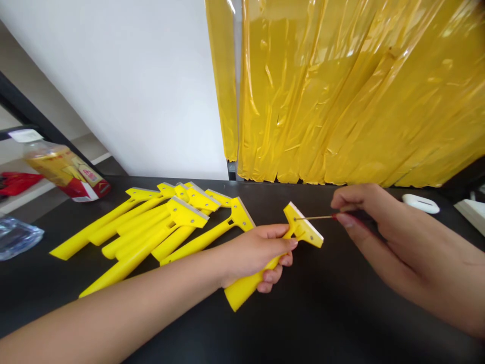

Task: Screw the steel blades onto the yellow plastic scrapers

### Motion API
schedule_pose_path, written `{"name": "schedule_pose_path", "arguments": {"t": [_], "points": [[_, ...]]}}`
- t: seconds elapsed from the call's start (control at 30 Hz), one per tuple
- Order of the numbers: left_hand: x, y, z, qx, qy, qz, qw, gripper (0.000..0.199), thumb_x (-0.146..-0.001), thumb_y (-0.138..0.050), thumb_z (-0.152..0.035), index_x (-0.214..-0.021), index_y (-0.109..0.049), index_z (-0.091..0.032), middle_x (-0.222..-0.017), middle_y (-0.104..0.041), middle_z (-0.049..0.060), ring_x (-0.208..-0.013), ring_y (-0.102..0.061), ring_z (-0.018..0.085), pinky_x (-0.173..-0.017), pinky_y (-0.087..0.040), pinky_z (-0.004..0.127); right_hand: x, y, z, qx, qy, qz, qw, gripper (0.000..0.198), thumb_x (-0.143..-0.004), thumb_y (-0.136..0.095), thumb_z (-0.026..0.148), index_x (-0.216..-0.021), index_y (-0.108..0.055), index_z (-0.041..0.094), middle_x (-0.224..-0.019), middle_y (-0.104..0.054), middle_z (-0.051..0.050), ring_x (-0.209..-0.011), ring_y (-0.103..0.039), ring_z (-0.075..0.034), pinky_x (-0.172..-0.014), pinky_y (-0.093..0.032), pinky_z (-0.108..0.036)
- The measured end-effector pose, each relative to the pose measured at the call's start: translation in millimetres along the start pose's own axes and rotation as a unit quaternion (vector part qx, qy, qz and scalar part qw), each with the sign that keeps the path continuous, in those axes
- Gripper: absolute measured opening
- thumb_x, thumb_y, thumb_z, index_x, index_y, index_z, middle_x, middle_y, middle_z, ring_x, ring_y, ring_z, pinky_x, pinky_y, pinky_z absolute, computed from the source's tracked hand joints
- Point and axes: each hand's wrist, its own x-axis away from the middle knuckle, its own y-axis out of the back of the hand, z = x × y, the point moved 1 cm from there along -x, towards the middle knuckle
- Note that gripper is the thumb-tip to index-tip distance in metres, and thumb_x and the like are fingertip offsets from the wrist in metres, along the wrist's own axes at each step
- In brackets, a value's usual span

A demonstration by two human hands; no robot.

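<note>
My left hand [261,255] is wrapped round the handle of a yellow scraper [244,290], whose wide head with a pale blade edge points up and right. Between the thumb and fingers of my right hand [394,237] is a screwdriver [316,218] with a thin metal shaft; its handle is mostly hidden, with a bit of red showing. The shaft's tip meets the scraper head at one of its screws. Left of my hands, several more yellow scrapers [125,273] lie in an overlapping pile, heads toward the back.
On the left lies a drink bottle [68,167] with a white cap, beside a clear plastic item [18,237] and a red object [17,183]. A white earbud case [420,203] sits at the back right of the black table [303,323]. Yellow plastic sheeting [341,101] hangs behind.
</note>
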Motion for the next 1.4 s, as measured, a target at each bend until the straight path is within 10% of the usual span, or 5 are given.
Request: {"name": "schedule_pose_path", "arguments": {"t": [0.63,1.4], "points": [[-1.5,4.9,-4.0,0.019,0.025,0.045,0.998,0.027,-0.102,-0.072,-0.046,-0.105,-0.055,-0.026,-0.082,-0.051,-0.007,-0.045,-0.038,0.003,-0.041,-0.034,0.017,-2.9,-1.7,4.3,-0.010,-0.098,-0.046,0.994,0.024,-0.105,-0.055,0.049,-0.117,-0.062,0.030,-0.094,-0.076,-0.002,-0.068,-0.074,-0.020,-0.054,-0.054,-0.031],[-2.2,4.1,-5.2,0.027,0.027,0.031,0.999,0.026,-0.102,-0.071,-0.046,-0.104,-0.053,-0.027,-0.079,-0.051,-0.008,-0.045,-0.039,0.004,-0.043,-0.035,0.018,-7.7,-4.9,5.5,-0.018,-0.093,-0.050,0.994,0.022,-0.105,-0.054,0.044,-0.117,-0.062,0.028,-0.104,-0.077,-0.005,-0.084,-0.077,-0.023,-0.071,-0.058,-0.036]]}}
